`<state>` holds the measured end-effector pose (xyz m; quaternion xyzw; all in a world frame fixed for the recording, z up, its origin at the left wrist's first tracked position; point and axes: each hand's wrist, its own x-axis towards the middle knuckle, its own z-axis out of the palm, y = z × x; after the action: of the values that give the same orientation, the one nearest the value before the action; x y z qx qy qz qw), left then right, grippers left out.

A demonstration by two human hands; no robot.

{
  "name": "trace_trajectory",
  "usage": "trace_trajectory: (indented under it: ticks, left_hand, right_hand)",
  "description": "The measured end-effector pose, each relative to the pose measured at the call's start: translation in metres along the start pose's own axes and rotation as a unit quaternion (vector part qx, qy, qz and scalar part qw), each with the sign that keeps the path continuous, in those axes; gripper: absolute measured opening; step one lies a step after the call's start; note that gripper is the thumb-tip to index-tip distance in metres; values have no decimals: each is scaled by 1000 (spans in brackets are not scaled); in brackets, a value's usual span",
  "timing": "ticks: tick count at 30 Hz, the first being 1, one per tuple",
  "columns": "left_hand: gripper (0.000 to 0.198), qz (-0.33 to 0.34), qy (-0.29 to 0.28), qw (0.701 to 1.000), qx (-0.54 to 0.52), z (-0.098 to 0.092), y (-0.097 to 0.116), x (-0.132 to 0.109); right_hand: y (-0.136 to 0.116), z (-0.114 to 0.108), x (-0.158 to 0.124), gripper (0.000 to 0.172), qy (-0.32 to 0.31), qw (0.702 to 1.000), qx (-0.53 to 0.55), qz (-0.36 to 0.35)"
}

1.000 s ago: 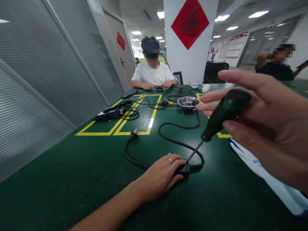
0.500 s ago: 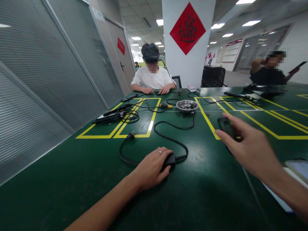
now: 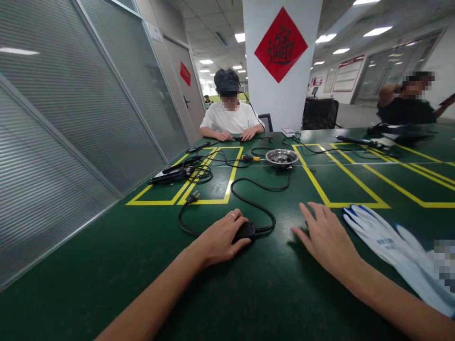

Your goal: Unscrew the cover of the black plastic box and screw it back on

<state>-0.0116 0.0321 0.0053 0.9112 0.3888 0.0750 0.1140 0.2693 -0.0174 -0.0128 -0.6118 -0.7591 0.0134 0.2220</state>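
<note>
My left hand (image 3: 223, 239) is wrapped over a black power adapter (image 3: 248, 232) lying on the green table (image 3: 284, 293), thumb on its near side. A black cord (image 3: 265, 210) runs from the adapter's right end in an S-curve toward the steel bowl (image 3: 282, 157). Another length loops out on the left to a plug (image 3: 192, 197) lying beside the yellow tape. To the right of the adapter, my right hand (image 3: 325, 241) hovers above the table, fingers apart and nothing in it. Just right of that hand lie white gloves with blue trim (image 3: 391, 244).
Small dark parts fill the bowl's bottom. A yellow-and-black screwdriver (image 3: 250, 158) lies left of the bowl. Bundled black cables (image 3: 194, 170) lie farther left, within yellow tape outlines (image 3: 355, 184). Across the table sits a person in a white shirt (image 3: 229, 118); another person sits far right.
My right hand, which held a small dark object at the right, is now empty and has moved left. The view has shifted, showing the gloves. My left hand stays on the adapter.
</note>
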Motion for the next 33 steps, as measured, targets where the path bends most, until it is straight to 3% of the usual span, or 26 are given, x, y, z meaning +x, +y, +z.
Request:
trace_trajectory:
  ticks: [4,6,8,11,14,19,27,33]
  left_hand:
    - [38,14,5,1000,17,1,1,0]
    - [35,15,3,1000,17,1,2,-1]
    - [33,21,4,999,24,0,1,-1]
    - [35,46,11,997,57,-2,-1,0]
    - [41,69,3,993,95,-4,-6,2]
    - [51,87,3,990,107,-5,-11,3]
    - [51,48,-1,994,100,-2,-7,1]
    - [38,22,-31,995,97,-1,-8,1]
  right_hand:
    - [-37,14,14,72,-74,987,104,-100]
    - [-49,30,21,77,-92,979,147,-108]
    - [-55,45,28,71,-96,975,177,-98]
    - [-55,58,34,50,-92,970,206,-87]
    - [-53,58,34,40,-88,967,219,-92]
    - [-54,52,34,40,-85,963,230,-111]
    - [-47,56,33,40,-85,961,238,-113]
    - [-44,58,34,40,-66,963,228,-124]
